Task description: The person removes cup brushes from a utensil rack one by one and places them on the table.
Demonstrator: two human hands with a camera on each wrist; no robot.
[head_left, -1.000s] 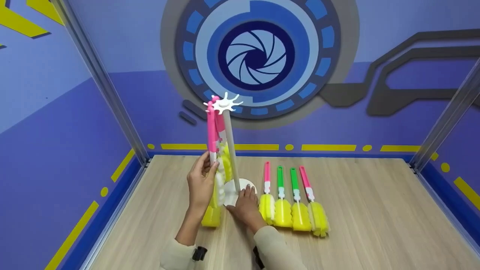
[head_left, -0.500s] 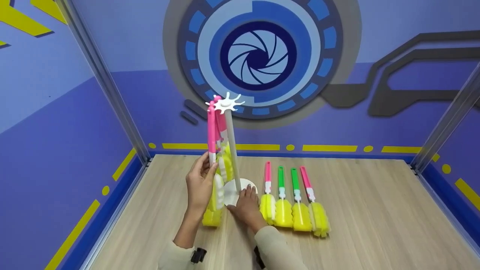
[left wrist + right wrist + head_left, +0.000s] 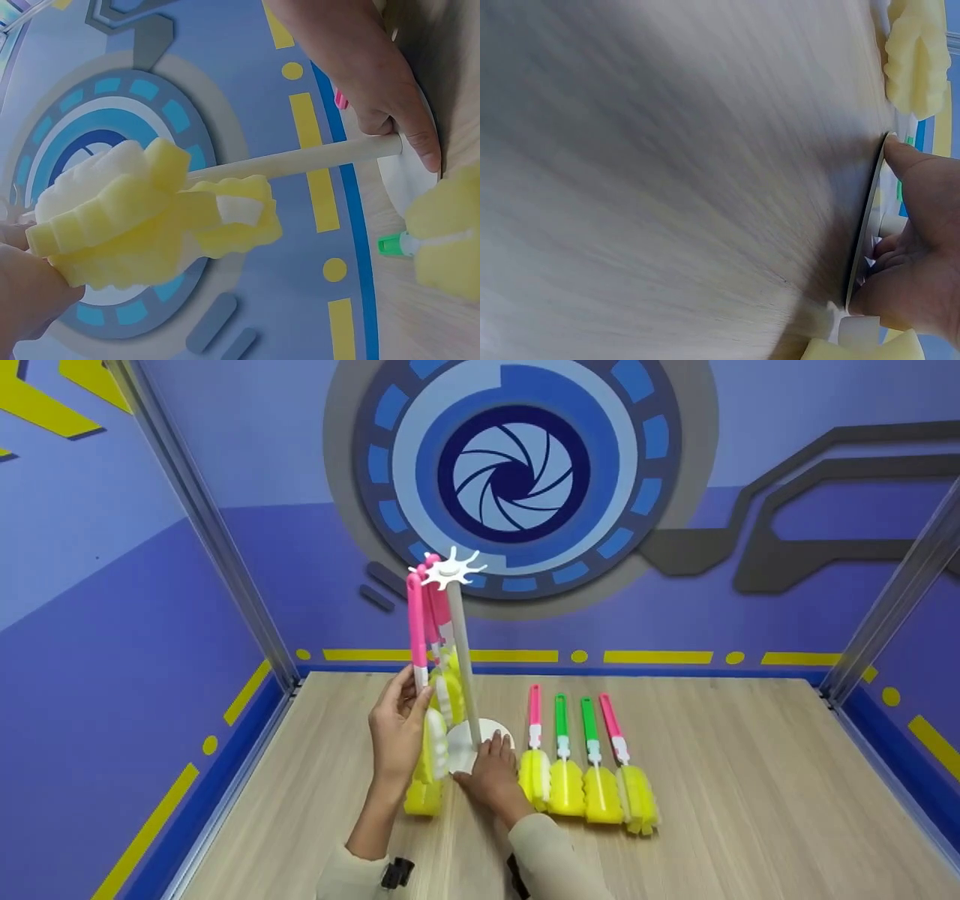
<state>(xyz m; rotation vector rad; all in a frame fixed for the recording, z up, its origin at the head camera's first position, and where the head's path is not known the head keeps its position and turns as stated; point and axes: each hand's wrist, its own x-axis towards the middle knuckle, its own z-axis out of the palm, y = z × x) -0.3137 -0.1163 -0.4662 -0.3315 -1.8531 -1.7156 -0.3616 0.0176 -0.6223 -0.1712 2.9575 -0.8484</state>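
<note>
Shifted left since the earlier frame, the pink-handled yellow-and-white sponge brush [image 3: 417, 622] is upright beside the white hooked stand [image 3: 462, 652]. The left hand [image 3: 396, 733] pinches the brush's neck, apparently leaving its top free; the right hand [image 3: 493, 772], fingers extended, presses the round white base [image 3: 461, 746], presumably for steadiness. Four yellow sponge brushes [image 3: 568, 789] lie rightward.
</note>
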